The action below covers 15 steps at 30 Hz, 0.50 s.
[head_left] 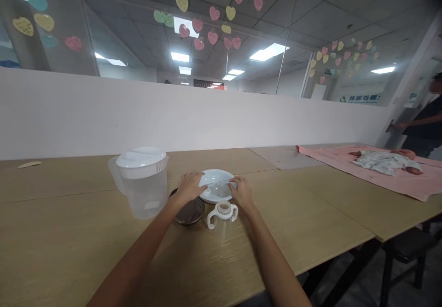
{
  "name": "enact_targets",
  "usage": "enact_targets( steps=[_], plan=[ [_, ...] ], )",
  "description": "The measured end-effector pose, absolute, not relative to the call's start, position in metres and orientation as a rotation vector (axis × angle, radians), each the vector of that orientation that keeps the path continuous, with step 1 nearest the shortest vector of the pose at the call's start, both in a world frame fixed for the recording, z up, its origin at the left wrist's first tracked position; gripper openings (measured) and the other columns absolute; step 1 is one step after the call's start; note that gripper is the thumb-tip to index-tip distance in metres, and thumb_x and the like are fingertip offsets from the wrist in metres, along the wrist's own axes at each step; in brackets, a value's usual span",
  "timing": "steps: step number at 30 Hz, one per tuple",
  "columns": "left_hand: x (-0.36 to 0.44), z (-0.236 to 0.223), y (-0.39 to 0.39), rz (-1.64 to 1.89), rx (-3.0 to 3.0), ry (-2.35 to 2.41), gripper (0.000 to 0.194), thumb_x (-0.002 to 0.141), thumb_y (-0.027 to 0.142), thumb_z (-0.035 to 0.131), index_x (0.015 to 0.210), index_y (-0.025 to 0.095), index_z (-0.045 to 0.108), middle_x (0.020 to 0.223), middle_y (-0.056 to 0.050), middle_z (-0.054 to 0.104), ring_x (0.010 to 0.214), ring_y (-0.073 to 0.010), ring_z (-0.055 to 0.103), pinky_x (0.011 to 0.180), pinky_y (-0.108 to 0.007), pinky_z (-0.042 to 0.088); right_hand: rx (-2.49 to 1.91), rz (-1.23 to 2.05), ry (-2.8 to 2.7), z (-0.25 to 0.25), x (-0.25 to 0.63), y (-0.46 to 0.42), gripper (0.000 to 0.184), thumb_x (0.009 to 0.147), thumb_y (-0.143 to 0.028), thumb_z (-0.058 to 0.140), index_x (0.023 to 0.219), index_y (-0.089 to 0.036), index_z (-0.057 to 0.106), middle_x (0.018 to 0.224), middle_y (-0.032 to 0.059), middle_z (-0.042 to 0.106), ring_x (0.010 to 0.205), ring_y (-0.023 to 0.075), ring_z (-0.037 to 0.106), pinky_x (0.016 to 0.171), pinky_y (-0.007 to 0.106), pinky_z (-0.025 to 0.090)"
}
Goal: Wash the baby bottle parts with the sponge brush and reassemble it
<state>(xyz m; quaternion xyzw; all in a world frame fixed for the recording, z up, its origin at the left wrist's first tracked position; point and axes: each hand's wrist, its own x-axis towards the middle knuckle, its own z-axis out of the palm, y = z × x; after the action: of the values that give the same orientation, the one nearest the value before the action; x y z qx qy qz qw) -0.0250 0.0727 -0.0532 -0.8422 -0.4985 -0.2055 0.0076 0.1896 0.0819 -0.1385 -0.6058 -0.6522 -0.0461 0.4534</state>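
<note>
White bowl (pixel 215 175) sits between left hand (pixel 188 186) and right hand (pixel 243 194), fingers curved, grip impossible to tell.

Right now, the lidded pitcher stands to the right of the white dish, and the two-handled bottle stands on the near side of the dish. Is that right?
Not quite: the head view shows the lidded pitcher to the left of the white dish, not the right. The two-handled bottle does stand on the near side of the dish.
</note>
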Motion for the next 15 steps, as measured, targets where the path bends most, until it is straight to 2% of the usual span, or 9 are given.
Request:
enact_targets(
  steps=[4,6,11,15],
  plan=[
    [-0.057,0.011,0.035,-1.237,-2.338,-1.411,0.040,0.083,0.039,0.048,0.117,0.020,0.055,0.118,-0.006,0.059,0.111,-0.0232,0.051,0.097,-0.035,0.036,-1.499,-0.100,-1.536,-0.144,0.192,0.083,0.026,0.080,-0.024,0.042,0.086,-0.018,0.067,0.094,0.0085,0.066,0.094,0.0213,0.056,0.083,0.031,0.040],
    [-0.084,0.037,0.014,-1.361,-2.114,-1.427,0.038,0.084,0.041,0.046,0.114,0.021,0.056,0.112,-0.005,0.062,0.107,-0.0231,0.052,0.094,-0.035,0.038,-1.519,-0.094,-1.507,-0.148,0.194,0.083,0.028,0.080,-0.027,0.041,0.087,-0.017,0.066,0.092,0.0095,0.066,0.090,0.0220,0.057,0.081,0.032,0.041],
    [-0.158,0.053,0.000,-1.318,-1.517,-1.961,0.036,0.083,0.047,0.042,0.096,0.020,0.062,0.079,-0.006,0.067,0.082,-0.0265,0.061,0.074,-0.035,0.044,-1.548,-0.067,-1.544,-0.156,0.195,0.085,0.031,0.079,-0.031,0.039,0.085,-0.016,0.065,0.090,0.0107,0.066,0.087,0.0228,0.059,0.078,0.032,0.041],
    [-0.196,0.030,0.028,-1.265,-1.414,-2.211,0.041,0.083,0.050,0.038,0.093,0.018,0.061,0.083,-0.011,0.068,0.084,-0.0305,0.061,0.069,-0.036,0.044,-1.529,-0.080,-1.522,-0.158,0.195,0.084,0.034,0.078,-0.034,0.037,0.086,-0.016,0.065,0.091,0.0113,0.066,0.085,0.0233,0.059,0.078,0.033,0.042]
  ],
)
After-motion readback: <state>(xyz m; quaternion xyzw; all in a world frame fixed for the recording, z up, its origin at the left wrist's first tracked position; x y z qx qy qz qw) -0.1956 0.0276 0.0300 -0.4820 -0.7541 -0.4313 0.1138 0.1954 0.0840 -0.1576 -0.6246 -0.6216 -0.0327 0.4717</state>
